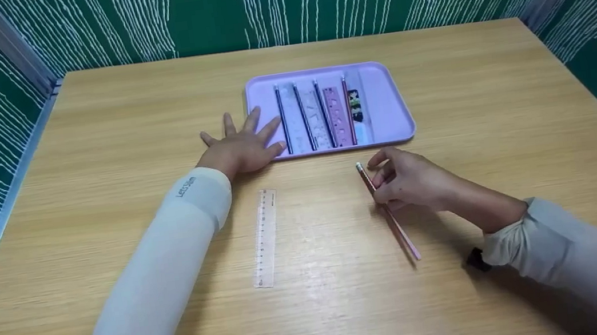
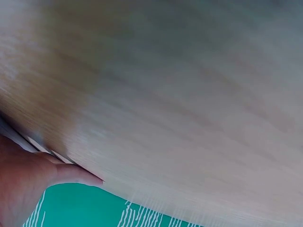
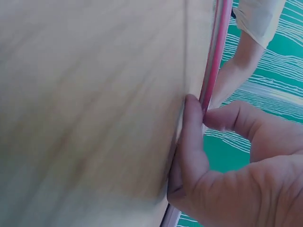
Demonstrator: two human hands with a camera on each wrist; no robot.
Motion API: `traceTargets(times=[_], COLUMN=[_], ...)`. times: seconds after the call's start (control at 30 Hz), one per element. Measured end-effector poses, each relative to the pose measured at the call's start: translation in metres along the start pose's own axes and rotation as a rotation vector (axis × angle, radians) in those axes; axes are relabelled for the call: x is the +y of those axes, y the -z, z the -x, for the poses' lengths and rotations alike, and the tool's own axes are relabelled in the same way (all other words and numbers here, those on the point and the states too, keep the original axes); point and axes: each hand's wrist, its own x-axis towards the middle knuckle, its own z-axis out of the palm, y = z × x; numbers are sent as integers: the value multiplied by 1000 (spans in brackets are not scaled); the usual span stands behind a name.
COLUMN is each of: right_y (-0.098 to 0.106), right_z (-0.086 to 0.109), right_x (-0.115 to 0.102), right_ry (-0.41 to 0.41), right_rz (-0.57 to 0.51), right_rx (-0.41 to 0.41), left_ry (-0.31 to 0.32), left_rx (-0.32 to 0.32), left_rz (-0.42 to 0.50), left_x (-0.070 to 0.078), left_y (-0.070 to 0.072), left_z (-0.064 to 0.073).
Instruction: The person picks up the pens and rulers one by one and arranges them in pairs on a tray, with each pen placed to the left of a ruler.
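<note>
My right hand pinches a pinkish pencil between thumb and fingers, just in front of the tray; its silvery top end points away from me. The right wrist view shows the pink pencil between thumb and index finger. With fingers spread, my left hand lies at the left edge of a lilac tray, its thumb and index fingertip near the leftmost pencil. In the tray, several pencils alternate with rulers, among them a pink ruler and one with black figures.
A clear ruler lies on the wooden table between my forearms, slightly tilted. Green panels with white streaks stand behind the table and at both sides. A small black object shows by the right cuff.
</note>
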Motion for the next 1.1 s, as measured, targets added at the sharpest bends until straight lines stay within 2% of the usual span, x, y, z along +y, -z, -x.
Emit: traceTargets(times=[0.37,0.77,1.1], right_y=[9,14,16], right_z=[2,4,1], right_x=[1,3,3], right_ry=[-33,-19,28], right_rz=[-127,-298,-419], right_rx=[-118,-130,-130], left_ry=[5,16,7], left_rx=[0,-1,11], left_rz=[2,2,8], left_x=[1,1,0], left_y=[0,0,-1], left_z=[1,0,0])
